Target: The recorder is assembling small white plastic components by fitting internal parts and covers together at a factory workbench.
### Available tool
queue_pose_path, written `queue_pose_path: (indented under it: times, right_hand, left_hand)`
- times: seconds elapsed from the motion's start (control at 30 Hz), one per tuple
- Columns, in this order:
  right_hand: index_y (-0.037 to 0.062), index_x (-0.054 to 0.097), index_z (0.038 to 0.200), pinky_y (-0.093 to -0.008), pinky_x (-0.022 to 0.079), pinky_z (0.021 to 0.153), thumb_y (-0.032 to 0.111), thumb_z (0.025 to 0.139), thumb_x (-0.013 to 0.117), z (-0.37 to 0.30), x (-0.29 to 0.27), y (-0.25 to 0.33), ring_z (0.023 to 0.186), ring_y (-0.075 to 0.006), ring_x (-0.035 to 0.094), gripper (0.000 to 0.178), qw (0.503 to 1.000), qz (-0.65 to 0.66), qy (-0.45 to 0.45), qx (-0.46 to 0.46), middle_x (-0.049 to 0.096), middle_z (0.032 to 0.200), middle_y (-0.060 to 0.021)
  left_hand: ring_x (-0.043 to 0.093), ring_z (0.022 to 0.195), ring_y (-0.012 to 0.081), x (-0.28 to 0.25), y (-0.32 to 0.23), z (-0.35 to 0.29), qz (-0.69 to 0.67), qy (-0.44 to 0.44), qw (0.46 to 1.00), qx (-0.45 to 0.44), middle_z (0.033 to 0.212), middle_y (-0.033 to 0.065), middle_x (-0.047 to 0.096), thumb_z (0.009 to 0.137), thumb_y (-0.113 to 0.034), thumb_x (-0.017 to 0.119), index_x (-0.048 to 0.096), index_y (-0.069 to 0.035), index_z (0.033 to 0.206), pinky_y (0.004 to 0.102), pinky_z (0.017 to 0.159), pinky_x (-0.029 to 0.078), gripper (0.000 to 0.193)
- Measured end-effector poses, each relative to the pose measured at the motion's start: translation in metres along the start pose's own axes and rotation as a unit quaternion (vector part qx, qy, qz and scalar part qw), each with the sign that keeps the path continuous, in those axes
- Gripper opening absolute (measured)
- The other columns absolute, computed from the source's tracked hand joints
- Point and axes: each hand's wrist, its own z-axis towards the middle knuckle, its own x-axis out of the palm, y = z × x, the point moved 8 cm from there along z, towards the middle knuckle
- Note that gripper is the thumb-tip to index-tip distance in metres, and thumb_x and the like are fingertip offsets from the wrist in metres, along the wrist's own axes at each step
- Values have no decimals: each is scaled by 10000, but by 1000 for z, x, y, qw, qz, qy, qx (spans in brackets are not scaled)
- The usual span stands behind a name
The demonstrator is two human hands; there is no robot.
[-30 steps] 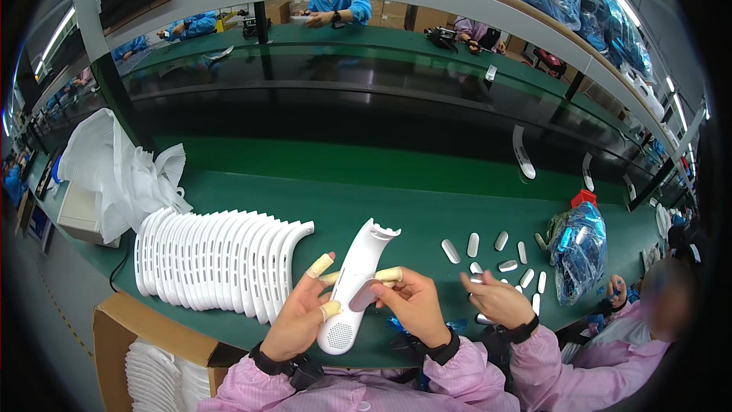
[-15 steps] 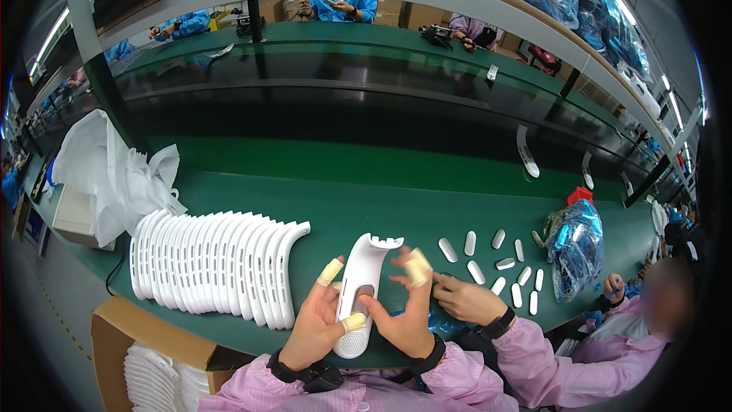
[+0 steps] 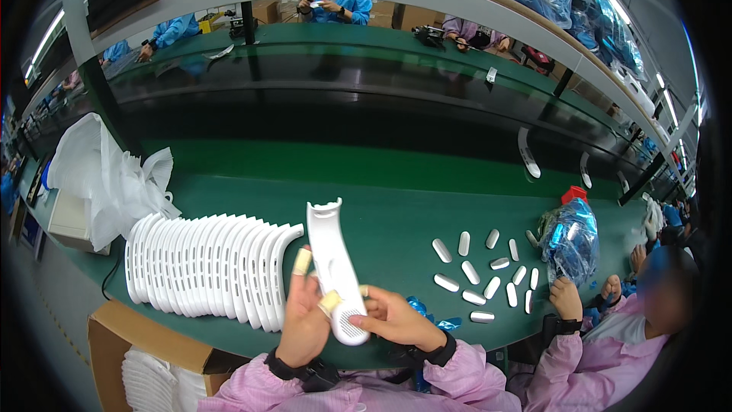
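Observation:
A white curved plastic shell (image 3: 329, 248) stands tilted between my hands, its notched end away from me and its perforated round end close to me. My left hand (image 3: 306, 322) grips the lower left side of it, with yellow finger cots on the thumb and a finger. With thumb and fingers, my right hand (image 3: 400, 322) holds the perforated end; some of its fingers are hidden behind the shell. To the left, a tight row of similar white shells (image 3: 206, 267) stands on the green table (image 3: 396, 206).
Several small white oval pieces (image 3: 470, 272) lie to the right. Beyond them a co-worker's hand (image 3: 566, 299) is at a blue plastic bag (image 3: 572, 236). Blue film scraps (image 3: 448, 323) lie near my right hand. White foam wrap (image 3: 107, 175) and a cardboard box (image 3: 145, 332) are at the left.
The shell has turned and its far end has swung left and away. My right hand has moved down to its perforated end. The co-worker's hand went right, and more oval pieces lie on the table.

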Motion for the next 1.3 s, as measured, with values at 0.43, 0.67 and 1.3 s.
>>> queue_pose_path:
  times: [0.43,0.67,1.3]
  right_hand:
    - [-20,561,1181,-249,469,503,263,860,647,35,-208,28,663,-151,622,436,867,-148,-462,-113,640,830,-77]
    - [51,660,1025,-374,504,710,181,701,743,-7,-210,22,786,-300,642,359,719,-573,-390,39,668,865,-119]
    - [-69,515,1202,-238,536,733,-35,823,620,-28,-43,59,789,-141,654,394,983,76,-113,-123,640,921,-86]
  left_hand:
    - [332,1203,408,-58,-45,-11,831,-156,522,111,1302,229,392,665,-139,746,525,54,1144,491,968,271,562]
    - [341,1212,405,-39,-34,-10,827,-95,543,113,1281,229,419,629,-79,743,569,19,1004,503,952,279,424]
    - [489,1196,245,25,17,-12,14,135,975,-176,1349,161,422,887,57,454,-30,-147,1472,379,991,408,786]
